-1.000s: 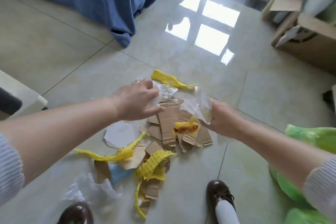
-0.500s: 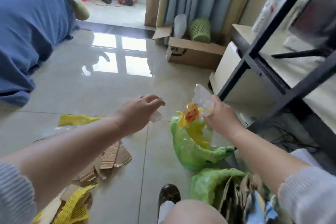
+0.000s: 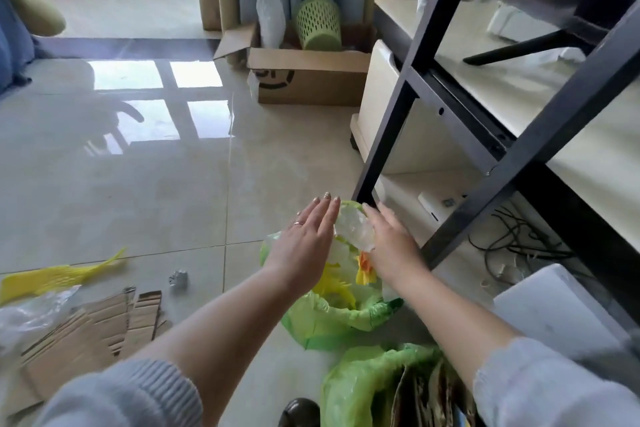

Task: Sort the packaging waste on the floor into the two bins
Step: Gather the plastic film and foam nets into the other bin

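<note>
My left hand (image 3: 304,236) and my right hand (image 3: 391,243) hover flat, fingers stretched out, above the farther green-bagged bin (image 3: 329,322). A wad of clear plastic (image 3: 353,227) sits between the two palms and touches both. Under my right wrist hangs a yellow-orange scrap (image 3: 365,269), and yellow netting (image 3: 334,288) lies inside that bin. The nearer green-bagged bin (image 3: 360,385) holds cardboard pieces (image 3: 415,395). At the left, on the floor, lie torn cardboard (image 3: 86,329), a yellow net strip (image 3: 52,276), clear plastic film (image 3: 31,312) and a small crumpled silvery bit (image 3: 178,278).
A black shelf frame (image 3: 398,114) slants down just right of the bins, with cables (image 3: 512,243) and a white box (image 3: 554,305) beneath it. A cardboard box (image 3: 308,80) holding a green basket (image 3: 317,22) stands farther back. My dark shoe (image 3: 299,412) is at the bottom edge.
The view swung from the floor pile to the bins. Both hands carried plastic and yellow netting over the farther bin and have flattened out, fingers now extended.
</note>
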`<control>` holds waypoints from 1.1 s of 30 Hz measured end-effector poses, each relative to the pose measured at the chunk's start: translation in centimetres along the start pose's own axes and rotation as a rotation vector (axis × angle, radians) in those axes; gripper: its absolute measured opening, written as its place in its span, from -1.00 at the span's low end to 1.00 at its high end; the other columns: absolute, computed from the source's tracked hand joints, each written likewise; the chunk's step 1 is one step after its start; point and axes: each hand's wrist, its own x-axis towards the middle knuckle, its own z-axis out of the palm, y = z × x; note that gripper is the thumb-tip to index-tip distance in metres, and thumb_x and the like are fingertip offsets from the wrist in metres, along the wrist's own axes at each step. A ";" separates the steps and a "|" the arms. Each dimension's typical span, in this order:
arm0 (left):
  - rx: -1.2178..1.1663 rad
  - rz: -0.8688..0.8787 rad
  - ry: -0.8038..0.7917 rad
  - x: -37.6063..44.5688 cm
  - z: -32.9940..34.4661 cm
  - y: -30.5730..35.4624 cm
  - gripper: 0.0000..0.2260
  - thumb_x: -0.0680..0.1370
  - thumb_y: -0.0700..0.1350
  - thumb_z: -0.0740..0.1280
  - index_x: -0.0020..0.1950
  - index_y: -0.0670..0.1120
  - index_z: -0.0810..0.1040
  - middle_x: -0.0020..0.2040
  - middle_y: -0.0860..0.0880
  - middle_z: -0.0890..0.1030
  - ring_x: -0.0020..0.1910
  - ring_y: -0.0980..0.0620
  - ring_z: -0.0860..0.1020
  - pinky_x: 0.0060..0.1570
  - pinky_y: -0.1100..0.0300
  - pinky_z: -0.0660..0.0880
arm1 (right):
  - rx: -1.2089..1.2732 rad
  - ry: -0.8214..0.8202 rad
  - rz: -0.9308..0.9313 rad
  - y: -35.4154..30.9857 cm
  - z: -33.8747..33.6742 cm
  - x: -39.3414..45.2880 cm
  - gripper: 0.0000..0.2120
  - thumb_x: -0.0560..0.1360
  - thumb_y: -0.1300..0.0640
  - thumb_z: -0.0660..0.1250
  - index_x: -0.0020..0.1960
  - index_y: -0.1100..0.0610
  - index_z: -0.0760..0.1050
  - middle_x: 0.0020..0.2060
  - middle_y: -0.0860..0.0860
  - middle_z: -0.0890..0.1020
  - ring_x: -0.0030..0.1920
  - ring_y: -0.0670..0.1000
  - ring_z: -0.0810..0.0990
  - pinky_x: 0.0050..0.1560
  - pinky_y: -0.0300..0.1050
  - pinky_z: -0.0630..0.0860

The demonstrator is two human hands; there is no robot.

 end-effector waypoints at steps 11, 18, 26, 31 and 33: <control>-0.004 -0.056 -0.442 4.1 9.9 -1.5 -0.10 0.46 -0.12 0.32 0.51 -0.02 -0.34 0.55 -0.11 -0.27 0.53 -0.14 -0.19 0.47 -0.11 0.13 | -0.291 -0.436 0.126 1.7 8.5 5.6 -0.39 0.57 0.07 0.13 0.53 0.06 -0.06 0.50 0.12 0.02 0.49 0.16 0.05 0.40 0.14 0.22; -0.030 -0.193 -0.629 5.2 11.4 -1.0 -0.14 0.53 -0.01 0.28 0.50 -0.07 -0.36 0.54 -0.22 -0.21 0.53 -0.19 -0.17 0.48 -0.15 0.01 | -0.134 -0.518 0.116 3.4 9.6 6.0 -0.17 0.47 0.02 0.27 0.53 0.01 -0.21 0.53 0.12 -0.09 0.52 0.20 -0.06 0.50 0.15 0.04; -0.229 -0.138 -0.477 3.6 4.6 -2.1 0.03 0.35 0.06 0.49 0.54 0.02 -0.21 0.56 -0.16 -0.07 0.53 -0.17 0.00 0.48 -0.05 0.10 | -0.036 -0.424 0.002 2.3 2.8 2.9 0.03 0.39 -0.05 0.44 0.53 -0.04 -0.27 0.54 -0.05 -0.17 0.54 0.03 -0.16 0.52 0.09 -0.03; -0.454 -0.182 -0.246 -1.5 -1.4 -3.7 -0.20 0.39 -0.03 0.48 0.52 -0.04 0.12 0.49 -0.11 0.21 0.46 -0.08 0.24 0.41 0.14 0.21 | 0.023 -0.282 -0.182 -3.0 0.5 -0.7 -0.12 0.43 -0.06 0.39 0.54 -0.04 -0.11 0.53 -0.06 0.00 0.53 0.00 0.00 0.50 -0.01 0.05; -0.609 -0.301 -0.183 -4.7 -3.7 -5.2 -0.33 0.42 -0.09 0.46 0.46 -0.06 0.26 0.41 -0.08 0.37 0.38 -0.02 0.35 0.29 0.22 0.30 | 0.031 -0.255 -0.279 -6.4 0.7 -2.5 -0.19 0.45 -0.04 0.38 0.53 -0.03 -0.03 0.51 -0.05 0.08 0.50 -0.01 0.10 0.45 -0.06 0.09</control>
